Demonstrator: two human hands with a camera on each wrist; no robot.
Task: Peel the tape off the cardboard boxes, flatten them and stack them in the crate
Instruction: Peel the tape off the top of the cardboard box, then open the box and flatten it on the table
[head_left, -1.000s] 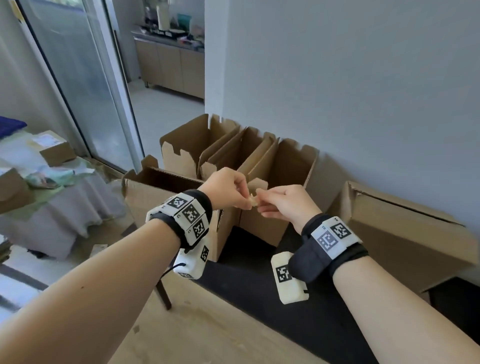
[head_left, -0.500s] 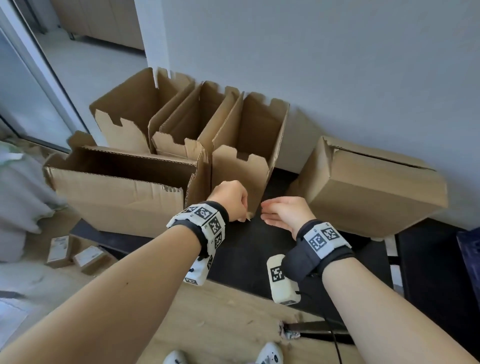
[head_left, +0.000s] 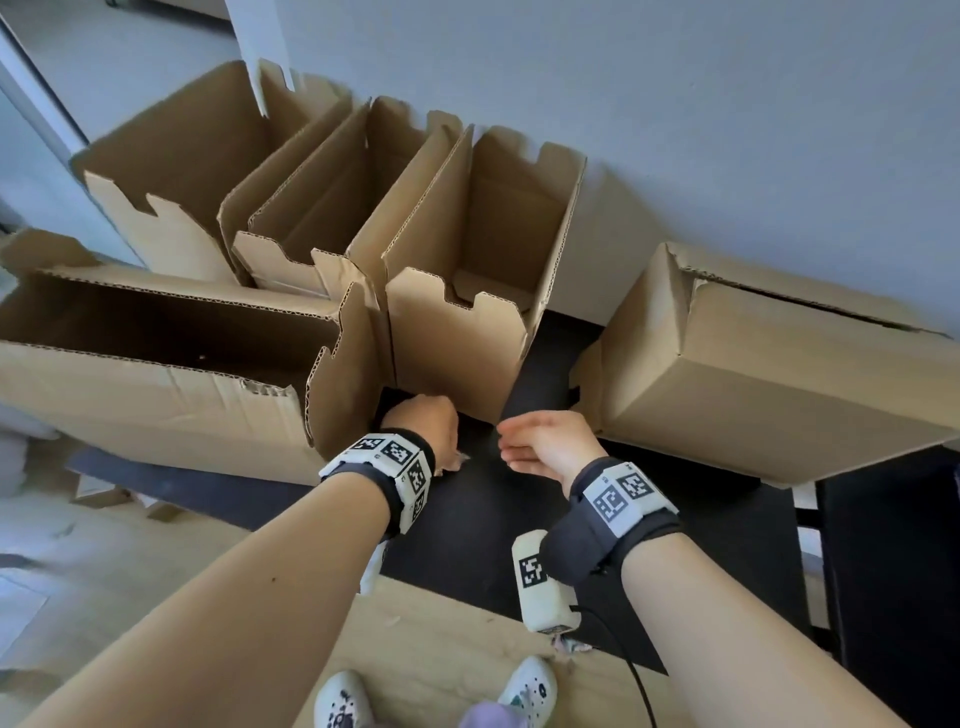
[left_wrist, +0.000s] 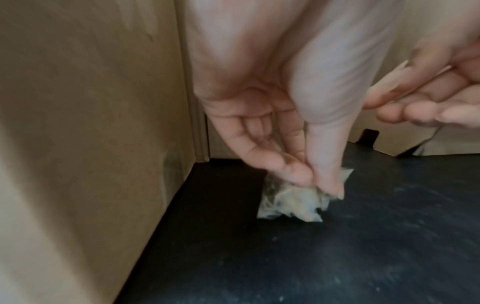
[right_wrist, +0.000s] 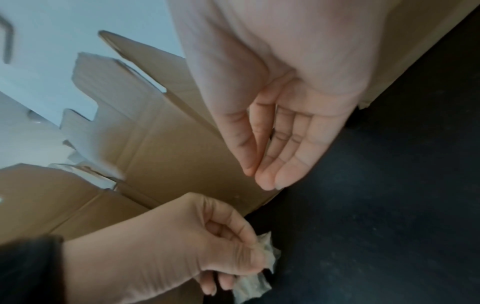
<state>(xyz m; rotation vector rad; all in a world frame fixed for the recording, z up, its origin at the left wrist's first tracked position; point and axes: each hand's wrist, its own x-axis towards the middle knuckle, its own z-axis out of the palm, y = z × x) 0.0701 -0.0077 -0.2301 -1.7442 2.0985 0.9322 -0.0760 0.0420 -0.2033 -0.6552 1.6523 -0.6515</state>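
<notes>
At the centre of the head view, the left hand (head_left: 423, 423) pinches a crumpled wad of clear tape (left_wrist: 291, 202) between thumb and fingertips, low over the black mat (head_left: 483, 525). Just to its right, the right hand (head_left: 550, 447) hangs empty, fingers straight and relaxed (nothing in it). Open cardboard boxes (head_left: 457, 291) fill the upper left; a closed box (head_left: 753, 384) lies at right.
</notes>
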